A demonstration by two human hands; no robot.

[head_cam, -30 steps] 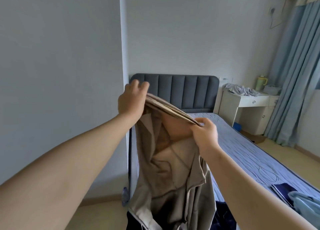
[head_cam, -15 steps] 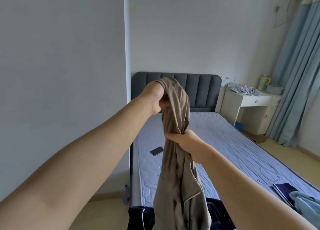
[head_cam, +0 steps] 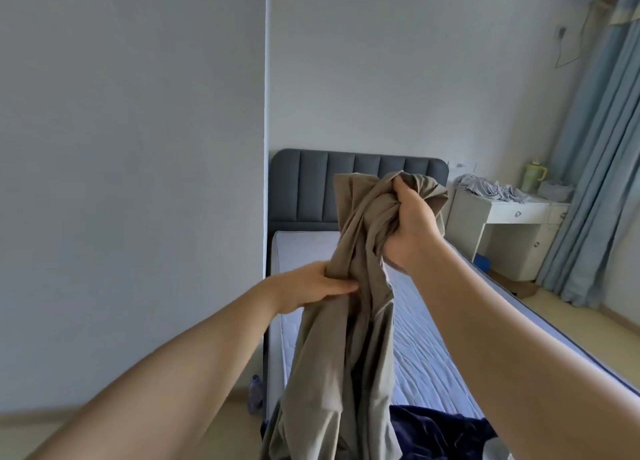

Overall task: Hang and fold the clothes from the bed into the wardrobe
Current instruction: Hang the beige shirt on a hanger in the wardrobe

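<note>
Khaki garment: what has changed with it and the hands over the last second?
A second ago both hands held the khaki garment spread open by its top edge; now it is bunched into a twist. Then the hands swapped: the right hand moved up to grip the bunched top, the left hand dropped to grip lower down. Unchanged: it hangs over the navy clothing on the bed.

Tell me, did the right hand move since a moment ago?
Yes. The right hand went up: it was low over the mattress, and now it grips the tan garment level with the grey headboard, near its right end.
</note>
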